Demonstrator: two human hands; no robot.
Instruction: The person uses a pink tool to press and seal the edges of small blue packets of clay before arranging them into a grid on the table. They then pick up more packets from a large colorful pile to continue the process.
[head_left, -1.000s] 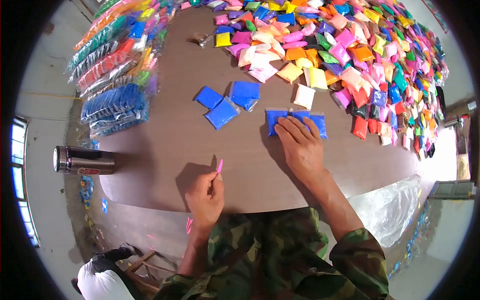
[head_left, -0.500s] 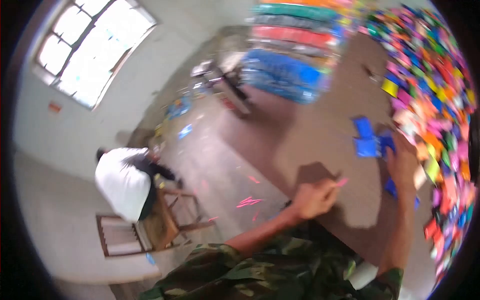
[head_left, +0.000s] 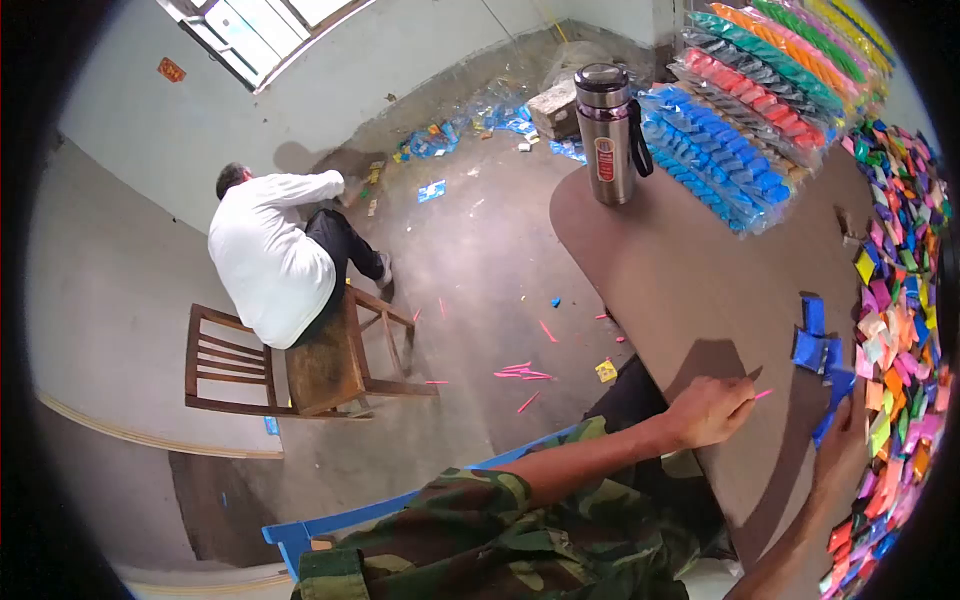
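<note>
And here's the brown bench (head_left: 690,290), its near edge running right past the camouflage sleeve (head_left: 430,520), one rounded corner poking out over the floor (head_left: 460,270). Along its far edge, a great heap (head_left: 905,330) of bright little packs, every colour going! Away across the floor, someone in a white top (head_left: 265,250) sits on a wooden chair (head_left: 325,375), bent forward. Back at the bench, the clear bags (head_left: 740,140) lie in overlapping rows at the left end, blue ones nearest. Just beside them, upright close to the rounded corner, stands the steel flask (head_left: 607,150), black strap on its side.

Now the hands! Left hand (head_left: 712,410) is over the near edge, fingers pinched tight on a slim pink stick, tip pointing towards the far edge. Right hand (head_left: 848,435) is up by the heap, its fingers right at the blue packets (head_left: 812,350); whether they grip one, I cannot tell. Those packets sit in a loose cluster, some overlapping, towards the far edge. Smallest of all, that pink stick (head_left: 765,393) juts clear of the left fingers, and thin pink strips (head_left: 520,371) litter the floor.
</note>
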